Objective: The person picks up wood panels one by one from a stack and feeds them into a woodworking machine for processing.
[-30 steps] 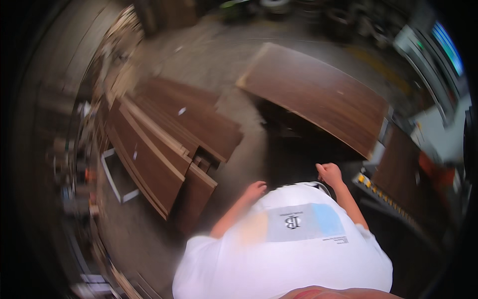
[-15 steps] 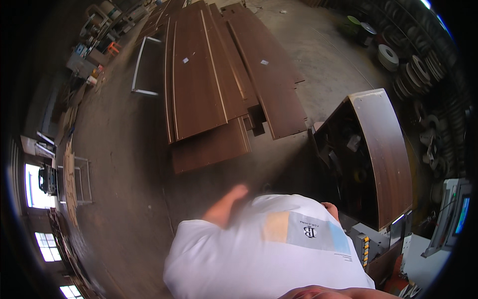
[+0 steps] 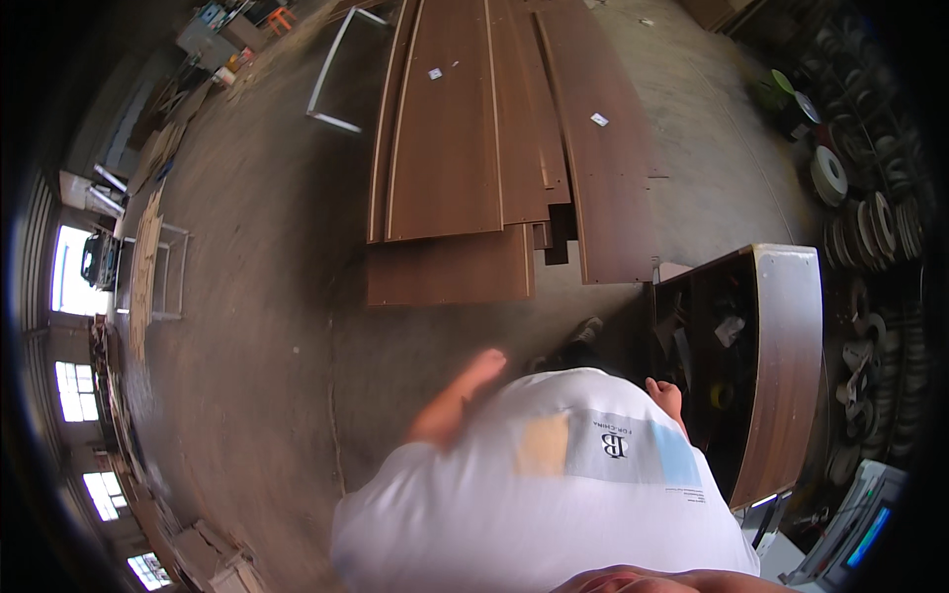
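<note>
My left hand (image 3: 483, 369) hangs in front of my white shirt, over the concrete floor. Motion smears its fingers, and no object shows in it. On the other side of my body, my right hand (image 3: 666, 396) has its fingers curled in, with nothing visible in them. The nearest thing to it is a brown wooden cabinet (image 3: 787, 366) with an open, dark inside. Ahead of me lie long brown wood panels (image 3: 445, 148), stacked and overlapping, with small white labels. Neither hand touches the panels.
A white metal frame (image 3: 330, 69) stands left of the panels. At right are racks with rolls of edge banding (image 3: 828, 176) and a machine screen (image 3: 870, 537). Thin boards (image 3: 148, 262) lean along the left side. My shoe (image 3: 590, 329) shows on the floor ahead.
The view has turned and moved forward, so the panels sit higher and further right. The cabinet appears lower. More of my right hand shows, and a shoe has come into view.
</note>
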A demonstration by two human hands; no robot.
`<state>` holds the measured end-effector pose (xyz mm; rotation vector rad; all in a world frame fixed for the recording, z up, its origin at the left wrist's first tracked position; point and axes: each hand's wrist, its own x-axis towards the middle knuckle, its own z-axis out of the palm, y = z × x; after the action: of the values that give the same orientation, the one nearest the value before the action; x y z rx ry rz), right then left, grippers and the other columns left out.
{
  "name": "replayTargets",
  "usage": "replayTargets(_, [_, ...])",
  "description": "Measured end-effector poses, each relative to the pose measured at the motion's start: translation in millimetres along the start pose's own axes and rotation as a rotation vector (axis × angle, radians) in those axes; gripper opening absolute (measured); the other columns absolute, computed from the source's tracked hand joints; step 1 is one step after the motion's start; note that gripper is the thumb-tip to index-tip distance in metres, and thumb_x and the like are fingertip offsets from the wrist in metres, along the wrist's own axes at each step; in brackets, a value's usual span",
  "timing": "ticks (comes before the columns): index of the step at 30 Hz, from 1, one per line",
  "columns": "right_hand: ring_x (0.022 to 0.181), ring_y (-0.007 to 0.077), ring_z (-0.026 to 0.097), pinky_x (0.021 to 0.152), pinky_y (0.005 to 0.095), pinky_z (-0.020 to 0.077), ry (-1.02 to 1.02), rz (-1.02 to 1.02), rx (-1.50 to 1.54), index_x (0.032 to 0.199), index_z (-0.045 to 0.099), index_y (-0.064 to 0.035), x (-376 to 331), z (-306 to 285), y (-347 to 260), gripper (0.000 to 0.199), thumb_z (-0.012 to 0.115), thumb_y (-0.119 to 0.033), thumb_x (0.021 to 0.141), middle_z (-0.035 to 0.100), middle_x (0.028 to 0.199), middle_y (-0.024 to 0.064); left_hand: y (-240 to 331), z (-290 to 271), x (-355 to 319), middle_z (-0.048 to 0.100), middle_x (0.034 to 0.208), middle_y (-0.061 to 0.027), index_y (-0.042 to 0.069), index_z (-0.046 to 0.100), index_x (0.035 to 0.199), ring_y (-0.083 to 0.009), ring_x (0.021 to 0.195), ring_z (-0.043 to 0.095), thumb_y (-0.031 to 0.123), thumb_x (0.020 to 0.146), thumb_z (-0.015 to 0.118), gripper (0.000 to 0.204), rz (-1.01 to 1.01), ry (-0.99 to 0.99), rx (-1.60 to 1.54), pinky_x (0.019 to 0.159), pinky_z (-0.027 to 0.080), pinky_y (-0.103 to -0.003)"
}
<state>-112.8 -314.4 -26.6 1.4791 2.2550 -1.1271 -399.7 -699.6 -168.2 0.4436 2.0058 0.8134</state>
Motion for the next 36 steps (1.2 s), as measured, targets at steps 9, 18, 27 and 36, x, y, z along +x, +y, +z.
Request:
replayTargets(9, [0.078,0.0237,0.07,0.074,0.0341,0.052,-0.139,-0.108,0.112,0.097,0.074,-0.0025,113.2,-3.0,-4.8,0.026,0.064,-0.025,0.09,0.073,0.084,0.0141,23.6,-44.1,30.9,0.059,0.073,-0.0011,0.006,0.061,0.091,-0.011,0.059,0.054,0.017,0.095,0.057,0.012,-0.2,0.152,-0.517,0.047,0.043,-0.027])
replayTargets(18, [0.047,0.0118,0.052,0.043,0.0276,0.0405,-0.202,0.106,0.162,0.081,0.07,-0.0024,137.1,-41.2,-51.5,0.034,0.067,-0.035,0.09,0.058,0.058,0.0041,41.0,-162.8,76.1,0.068,0.096,-0.007,0.013,0.058,0.118,-0.018,0.08,0.067,0.025,0.096,0.057,0.025,-0.312,0.506,-0.901,0.066,0.054,-0.032])
replayTargets(27, [0.058,0.0138,0.058,0.048,0.0263,0.0449,-0.111,0.157,0.407,0.121,0.059,-0.0061,92.8,-20.1,-40.9,0.028,0.047,-0.006,0.095,0.07,0.093,0.0125,-26.8,-303.6,149.6,0.065,0.108,-0.01,0.007,0.055,0.122,-0.0229,0.088,0.067,0.026,0.096,0.059,0.032,-0.34,0.845,-1.321,0.072,0.056,-0.039])
replayTargets(36, [0.099,0.0234,0.064,0.089,0.0306,0.0474,-0.091,0.001,0.375,0.094,0.064,-0.0016,16.8,8.0,-24.1,0.04,0.036,0.016,0.072,0.07,0.098,0.0119,-43.9,-353.1,175.5,0.06,0.113,-0.0118,0.004,0.054,0.123,-0.0273,0.094,0.064,0.024,0.096,0.062,0.035,-0.425,0.835,-1.436,0.081,0.055,-0.039])
